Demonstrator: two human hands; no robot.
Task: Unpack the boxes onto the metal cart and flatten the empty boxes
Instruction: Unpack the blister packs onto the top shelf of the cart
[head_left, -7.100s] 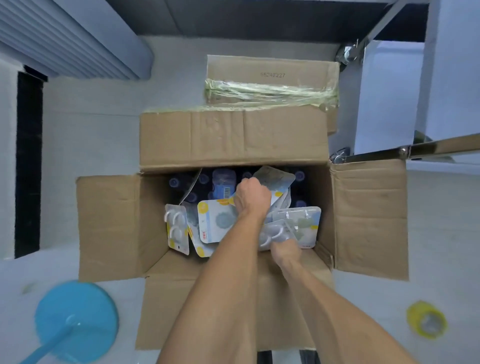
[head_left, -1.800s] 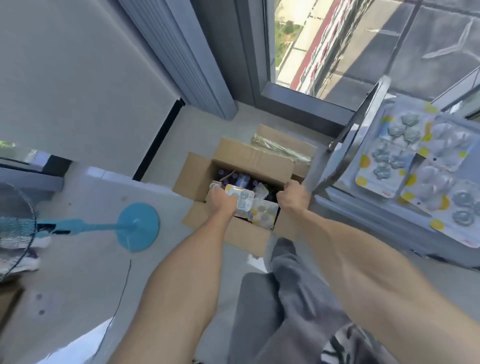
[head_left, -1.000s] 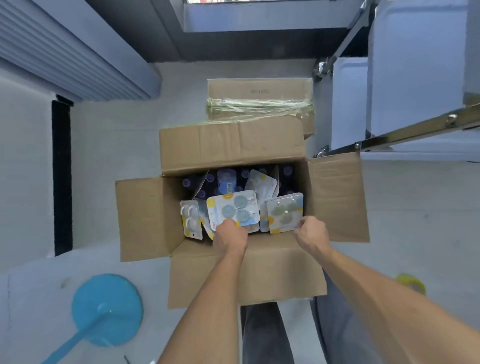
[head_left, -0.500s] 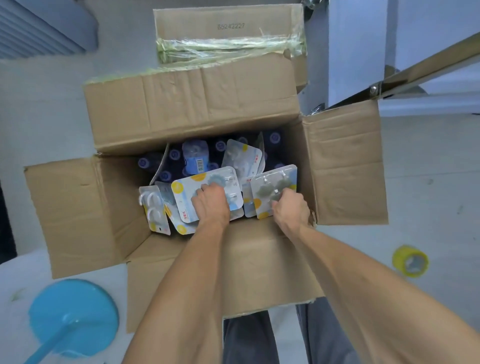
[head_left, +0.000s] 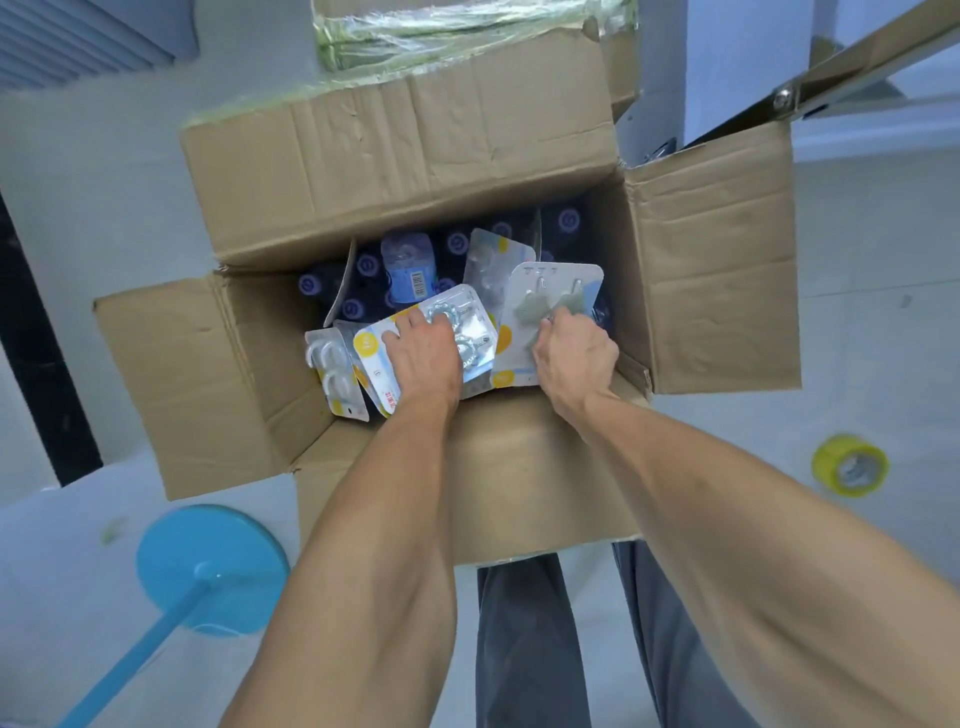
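Inside the open box (head_left: 717, 260), the left hand (head_left: 423, 358) grasps a hook pack (head_left: 470, 332); the right hand (head_left: 574, 358) grips another pack (head_left: 550, 291) beside it. Better lift both straight up, clear of the flaps.

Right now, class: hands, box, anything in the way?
Left hand and right hand each grip a hook pack. Open box still holds packs and bottles. Nothing blocking.

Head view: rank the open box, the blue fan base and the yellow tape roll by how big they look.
1. Open box, by far the largest.
2. Blue fan base.
3. Yellow tape roll, smallest.
All three sit on the floor, so nearness to the camera hardly skews the order.
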